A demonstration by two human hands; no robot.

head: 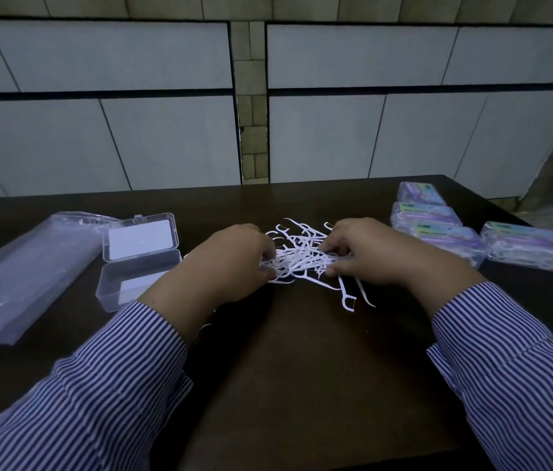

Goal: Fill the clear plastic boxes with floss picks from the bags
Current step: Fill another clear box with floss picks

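Observation:
A loose heap of white floss picks lies on the dark table at its middle. My left hand grips the heap's left side with curled fingers. My right hand pinches the heap's right side between thumb and fingers. A small clear plastic box stands open left of my left hand, its lid hinged back; it looks empty. A few picks lie apart near the front right of the heap.
A long flat clear plastic bag lies at the far left. Several filled, closed clear boxes with purple labels sit at the back right, one more further right. A tiled wall stands behind the table.

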